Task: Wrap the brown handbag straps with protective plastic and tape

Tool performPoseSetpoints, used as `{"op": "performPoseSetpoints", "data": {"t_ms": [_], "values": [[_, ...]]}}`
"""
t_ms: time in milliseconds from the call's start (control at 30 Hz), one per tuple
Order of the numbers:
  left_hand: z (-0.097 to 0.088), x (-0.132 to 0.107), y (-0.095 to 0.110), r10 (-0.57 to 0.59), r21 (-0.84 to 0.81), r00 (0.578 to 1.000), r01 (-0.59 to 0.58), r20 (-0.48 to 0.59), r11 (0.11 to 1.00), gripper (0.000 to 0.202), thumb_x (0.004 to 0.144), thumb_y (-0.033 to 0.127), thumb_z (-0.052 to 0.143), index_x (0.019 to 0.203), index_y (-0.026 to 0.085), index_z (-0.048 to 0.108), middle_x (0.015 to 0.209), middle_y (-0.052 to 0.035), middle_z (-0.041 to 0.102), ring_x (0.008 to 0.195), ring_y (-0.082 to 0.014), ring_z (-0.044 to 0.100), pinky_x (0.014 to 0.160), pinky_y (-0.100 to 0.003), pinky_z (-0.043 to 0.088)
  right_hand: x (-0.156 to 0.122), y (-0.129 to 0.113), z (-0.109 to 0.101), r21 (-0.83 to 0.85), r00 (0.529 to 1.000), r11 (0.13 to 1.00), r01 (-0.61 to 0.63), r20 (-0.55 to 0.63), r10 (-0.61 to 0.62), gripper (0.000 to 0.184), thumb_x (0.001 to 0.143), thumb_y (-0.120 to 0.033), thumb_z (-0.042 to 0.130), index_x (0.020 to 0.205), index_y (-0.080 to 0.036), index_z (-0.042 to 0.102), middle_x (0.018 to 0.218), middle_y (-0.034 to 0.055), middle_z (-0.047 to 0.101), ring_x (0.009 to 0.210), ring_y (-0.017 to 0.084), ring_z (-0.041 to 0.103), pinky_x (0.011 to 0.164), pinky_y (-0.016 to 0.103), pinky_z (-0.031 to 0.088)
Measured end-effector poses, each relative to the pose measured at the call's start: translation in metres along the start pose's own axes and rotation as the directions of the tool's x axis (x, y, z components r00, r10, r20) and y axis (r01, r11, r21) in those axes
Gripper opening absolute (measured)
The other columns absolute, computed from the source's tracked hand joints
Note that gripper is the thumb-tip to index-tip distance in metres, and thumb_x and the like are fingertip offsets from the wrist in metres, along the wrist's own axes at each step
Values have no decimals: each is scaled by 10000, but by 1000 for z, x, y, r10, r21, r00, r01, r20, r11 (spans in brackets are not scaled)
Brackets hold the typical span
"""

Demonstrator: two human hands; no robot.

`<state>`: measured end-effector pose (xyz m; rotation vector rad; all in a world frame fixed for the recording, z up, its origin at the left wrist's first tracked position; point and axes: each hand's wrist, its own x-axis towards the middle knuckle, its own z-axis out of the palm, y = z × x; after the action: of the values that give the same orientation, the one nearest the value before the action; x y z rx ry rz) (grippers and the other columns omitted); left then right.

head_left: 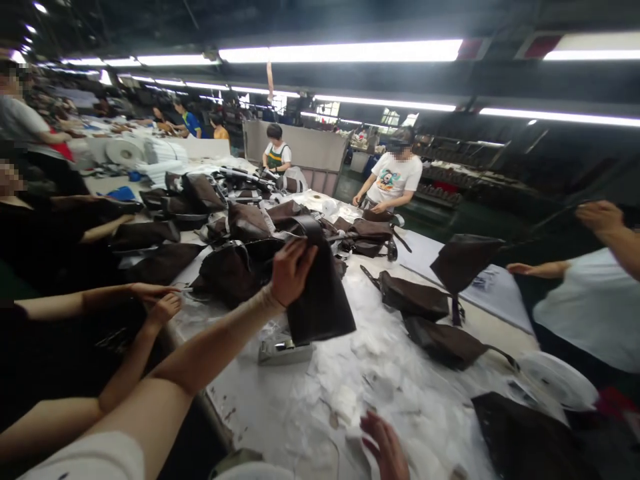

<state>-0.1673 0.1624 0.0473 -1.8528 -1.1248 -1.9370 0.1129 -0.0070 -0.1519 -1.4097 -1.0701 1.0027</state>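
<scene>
In a workshop: one long bench (260, 408), pale-topped. One heap of dark bags (225, 270), upon it. One spread of crumpled white sheeting (363, 353). One dark brown bag (320, 303), held up aslant before the heap. One left hand (293, 270), fingers closed on the bag's upper part. One right hand (385, 445), fingers loosely bent, by the sheeting; hold, if any, cannot be told. Step, as judged: handling one bag; next move seems to want a firm left grip.

The left hand (293, 272) had one dark bag (323, 300), and two lying bags (447, 343) were by one hanging bag (465, 262) at right.
</scene>
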Motion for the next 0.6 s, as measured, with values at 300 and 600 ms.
{"op": "performPoseSetpoints", "data": {"t_ms": [300,600], "values": [[64,-162,145,298,-230,843,-213,448,950,234,930,273,467,954,148,663,1011,-100,688,965,-204,637,821,-341,533,9,-17,6,-240,908,904,354,-141,-393,894,515,-416,790,1296,-158,438,1261,182,559,1117,344,566,883,476,519],[47,-225,95,256,-327,580,20,773,945,318,923,274,475,1208,161,562,1183,-131,625,1143,-240,554,993,-434,454,-47,31,-32,-108,935,989,104,-329,-135,390,611,-395,752,892,-138,667,718,22,659,700,210,596,647,322,531]]}}
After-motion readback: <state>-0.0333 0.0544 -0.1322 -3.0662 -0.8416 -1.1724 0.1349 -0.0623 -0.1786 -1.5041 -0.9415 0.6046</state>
